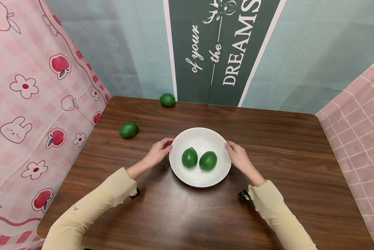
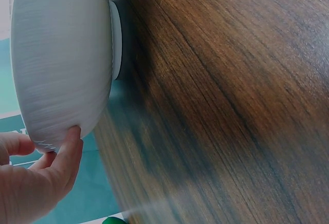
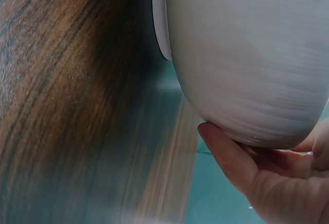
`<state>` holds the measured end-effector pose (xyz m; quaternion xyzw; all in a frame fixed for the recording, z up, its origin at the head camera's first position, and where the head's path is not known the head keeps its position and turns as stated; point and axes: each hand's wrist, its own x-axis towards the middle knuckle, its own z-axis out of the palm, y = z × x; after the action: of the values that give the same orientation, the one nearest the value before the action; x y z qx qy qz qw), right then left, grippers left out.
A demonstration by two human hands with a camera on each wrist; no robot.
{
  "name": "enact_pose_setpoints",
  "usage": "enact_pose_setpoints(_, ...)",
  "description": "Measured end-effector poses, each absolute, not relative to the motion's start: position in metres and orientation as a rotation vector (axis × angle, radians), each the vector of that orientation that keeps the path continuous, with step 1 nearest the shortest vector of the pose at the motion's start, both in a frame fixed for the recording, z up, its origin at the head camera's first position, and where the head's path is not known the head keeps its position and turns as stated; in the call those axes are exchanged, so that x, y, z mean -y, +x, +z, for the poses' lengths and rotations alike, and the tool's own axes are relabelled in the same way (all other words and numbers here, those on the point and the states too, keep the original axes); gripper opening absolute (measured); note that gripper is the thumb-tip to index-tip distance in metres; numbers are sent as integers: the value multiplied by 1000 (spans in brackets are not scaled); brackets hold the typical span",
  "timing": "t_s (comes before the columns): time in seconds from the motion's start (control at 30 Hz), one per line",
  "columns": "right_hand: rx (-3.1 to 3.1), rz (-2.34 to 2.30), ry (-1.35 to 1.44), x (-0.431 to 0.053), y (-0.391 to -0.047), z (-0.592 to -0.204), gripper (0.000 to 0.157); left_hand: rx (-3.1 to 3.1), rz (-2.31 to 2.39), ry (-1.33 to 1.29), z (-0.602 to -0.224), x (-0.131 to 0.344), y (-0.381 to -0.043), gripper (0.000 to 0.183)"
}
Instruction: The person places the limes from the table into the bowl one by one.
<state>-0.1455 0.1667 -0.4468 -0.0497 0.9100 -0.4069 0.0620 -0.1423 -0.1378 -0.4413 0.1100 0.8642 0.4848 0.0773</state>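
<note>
Left grip point(image 1: 158, 152) and right grip point(image 1: 238, 156): both closed on the white bowl point(image 1: 200, 137), one at each side of its rim, thumbs at the upper edge and fingers under the curved outer wall, as both wrist views show. Bowl sits at the centre of the frame. Foot ring point(image 2: 117, 41) visible in the left wrist view next to a dark shadow; cannot tell whether it touches the surface or hangs just above it. Inside the bowl, two green limes: left lime point(image 1: 189, 158) and right lime point(image 1: 208, 160), side by side with a narrow gap between. Step in hand, by my reading: a two-handed hold on the loaded bowl, for lifting, shifting or setting it down; direction not determinable. Next move calls, I judge, for both sides to travel together and level, since a tilt could roll the fruit. Further out, a loose lime point(image 1: 128, 129) lies left of centre, beyond the left grip; a far lime point(image 1: 167, 99) lies at the back edge of the wood-grained desk point(image 1: 283, 149), upper middle of the frame. Behind that edge, at top centre, a dark green banner point(image 1: 196, 85) with white lettering.
</note>
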Motion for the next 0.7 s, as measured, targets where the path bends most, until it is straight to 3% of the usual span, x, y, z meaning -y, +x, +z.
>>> enact_pose_setpoints(0.7,-2777,-1260,-161,-166,-144,-453,43,-2592,1439,305,-440,138,-143,33)
